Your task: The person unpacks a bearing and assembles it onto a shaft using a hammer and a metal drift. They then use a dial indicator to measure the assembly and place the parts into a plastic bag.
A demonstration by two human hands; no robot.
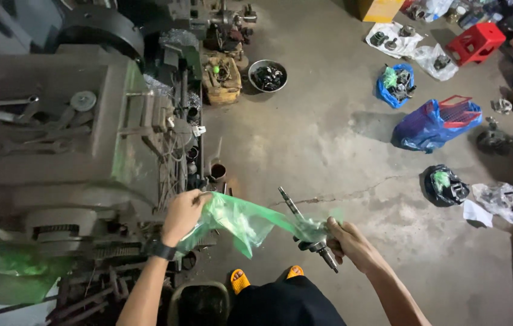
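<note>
Step in hand, as I read it: getting a green plastic bag (241,220) off (or onto, can't tell which) a metal shaft (307,229). Left hand (183,212) is clenched on the bag's loose end, up near the machine, w/ a dark watch (161,250) at the wrist. Right hand (345,240) has its fingers (333,228) wrapped round the shaft's lower part, bag bunched in the same grip. The bag is stretched between both hands. The shaft is tilted, its thin end poking up-left out of the plastic and its thicker end pointing down toward the floor.

Next move prob. calls for a firm hold on the shaft while the plastic slides along it w/o snagging; the film looks thin, so it could tear on any edge.

Around: big grey lathe-type machine (57,133) at left, wrenches lying on top, just beside the left hand. More green plastic (3,265) sits at its lower left. On the concrete floor (329,133): a metal bowl (268,76) of dark parts, a blue bag (434,124) w/ a red basket in it, a smaller blue bag (396,83), clear & black bags of parts, and a red stool (476,41), all well apart from the hands. Orange sandals (239,279) show below. Nothing between the hands; the machine's edge is the closest thing to bump.
</note>
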